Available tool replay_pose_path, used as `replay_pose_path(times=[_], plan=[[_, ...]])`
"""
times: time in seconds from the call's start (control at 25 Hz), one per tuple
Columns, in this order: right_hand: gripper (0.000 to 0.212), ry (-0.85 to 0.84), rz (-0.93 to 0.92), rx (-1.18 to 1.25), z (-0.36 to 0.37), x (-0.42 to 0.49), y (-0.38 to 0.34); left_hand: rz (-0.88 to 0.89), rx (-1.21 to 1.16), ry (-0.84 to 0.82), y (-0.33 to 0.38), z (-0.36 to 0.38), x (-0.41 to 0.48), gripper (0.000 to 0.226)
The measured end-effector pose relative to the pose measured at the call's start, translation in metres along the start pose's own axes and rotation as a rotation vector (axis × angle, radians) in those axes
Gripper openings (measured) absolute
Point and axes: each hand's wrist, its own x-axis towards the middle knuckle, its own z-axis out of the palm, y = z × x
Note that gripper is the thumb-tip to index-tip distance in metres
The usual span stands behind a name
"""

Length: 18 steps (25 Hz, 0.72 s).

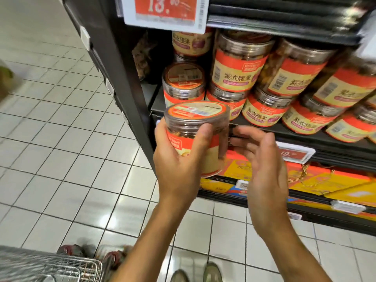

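Head view: your left hand [179, 159] is wrapped round a clear nut jar [196, 129] w/ an orange-and-cream label, thumb across the front, fingers behind. The jar is roughly upright, tipped a bit, and held in the air just in front of the shelf [335, 148] edge, at the left end of the row of matching jars [241, 70]. Your right hand [262, 159] is released, fingers straight and spread, palm facing the jar's right side. Its fingertips are just beside the jar; can't tell if they touch.

There are yellow boxes [325, 186] on the level below, a price tag [162, 11] up top, and a wire cart [50, 265] at bottom left on the tiled floor [61, 149].

Step, as I read it: the jar is off the shelf and in hand, prob. for a look or a two-hand steady. Whether it goes to the cart or back to the row isn't clear.

Next move: either bring the right hand onto the jar's side so you can turn the label, or swing the left hand down-left to the cart. Keep the grip firm, since the plastic looks smooth.
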Motion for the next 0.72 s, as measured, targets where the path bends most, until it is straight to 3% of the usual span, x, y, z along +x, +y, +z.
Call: replay_pose_path(times=[0.16, 0.32, 0.56, 0.64, 0.72], plan=[[0.049, -0.118, -0.145, -0.026, 0.003, -0.005, -0.011, 0.185, 0.015, 0.081, 0.018, 0.010, 0.021, 0.079], [0.033, -0.171, -0.177, -0.123, 0.019, 0.041, -0.024, 0.305, 0.101, 0.102, 0.024, 0.021, 0.055, 0.081], [0.042, -0.178, -0.047, -0.155, 0.031, 0.079, -0.012, 0.060, 0.316, -0.119, 0.005, 0.008, 0.100, 0.078], [0.059, -0.155, -0.062, -0.141, 0.028, 0.081, -0.005, 0.067, 0.259, -0.128, -0.003, -0.005, 0.096, 0.078], [0.056, -0.171, -0.086, -0.122, 0.027, 0.078, 0.000, 0.133, 0.143, -0.174, -0.010, -0.013, 0.081, 0.071]])
